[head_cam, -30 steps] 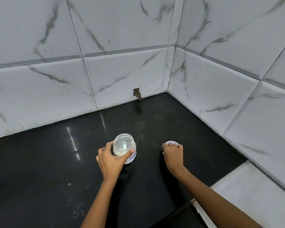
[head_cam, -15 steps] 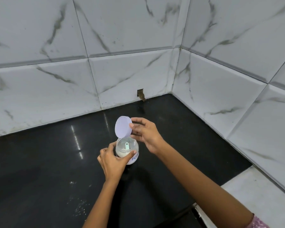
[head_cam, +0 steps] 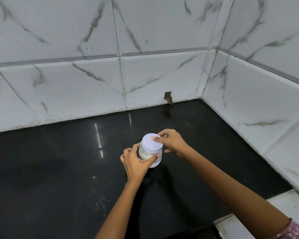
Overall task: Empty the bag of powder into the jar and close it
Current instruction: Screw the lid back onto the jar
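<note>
**Lid going on the jar**

Black counter (head_cam: 59,169) by white tile walls holds the jar (head_cam: 150,156). Left hand (head_cam: 136,163) wraps around the jar. Right hand (head_cam: 171,141) pinches the lid (head_cam: 151,144) on top. Keep it flat, then twist.

Both forearms reach in from 5 and 6 o'clock toward centre frame. The left hand (head_cam: 135,163) curls its fingers and thumb around the jar (head_cam: 150,155), gripping its side from 8 o'clock. The right hand (head_cam: 173,142), at 2 o'clock of it, pinches the lid (head_cam: 152,143) with thumb on top.
</note>
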The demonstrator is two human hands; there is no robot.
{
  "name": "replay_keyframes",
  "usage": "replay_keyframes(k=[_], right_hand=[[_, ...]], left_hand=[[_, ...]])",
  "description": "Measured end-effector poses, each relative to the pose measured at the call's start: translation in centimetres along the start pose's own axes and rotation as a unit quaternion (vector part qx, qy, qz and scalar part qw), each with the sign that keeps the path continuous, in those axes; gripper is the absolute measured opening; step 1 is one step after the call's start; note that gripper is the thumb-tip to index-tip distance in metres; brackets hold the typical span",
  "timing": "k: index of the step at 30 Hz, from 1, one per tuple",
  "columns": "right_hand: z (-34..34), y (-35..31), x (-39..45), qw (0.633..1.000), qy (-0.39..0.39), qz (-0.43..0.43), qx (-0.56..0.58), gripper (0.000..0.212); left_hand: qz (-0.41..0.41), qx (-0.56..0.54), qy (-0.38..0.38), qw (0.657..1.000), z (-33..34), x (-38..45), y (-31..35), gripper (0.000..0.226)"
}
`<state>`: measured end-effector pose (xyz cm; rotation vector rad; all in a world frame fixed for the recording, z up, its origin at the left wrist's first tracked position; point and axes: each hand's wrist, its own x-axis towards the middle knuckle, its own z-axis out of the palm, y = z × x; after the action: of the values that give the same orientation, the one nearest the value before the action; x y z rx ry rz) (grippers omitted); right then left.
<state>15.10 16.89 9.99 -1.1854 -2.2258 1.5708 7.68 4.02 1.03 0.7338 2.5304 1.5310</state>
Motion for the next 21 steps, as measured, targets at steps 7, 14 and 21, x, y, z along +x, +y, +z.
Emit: replay_keyframes(k=[7,14,21], right_hand=[[1.9,-0.8,0.6,0.92,-0.052,-0.198,-0.335,0.051],[1.3,-2.3,1.6,0.893,-0.132,-0.226,-0.367,0.056],[3.3,-1.9,1.6,0.856,-0.016,-0.239,-0.458,0.054]], left_hand=[[0.0,-0.005,0.01,1.0,0.1,-0.3,0.0,0.076],[-0.01,-0.021,0.014,1.0,0.4,-0.3,-0.3,0.073],[-0.024,-0.036,0.009,0.999,0.7,-0.3,-0.6,0.075]])
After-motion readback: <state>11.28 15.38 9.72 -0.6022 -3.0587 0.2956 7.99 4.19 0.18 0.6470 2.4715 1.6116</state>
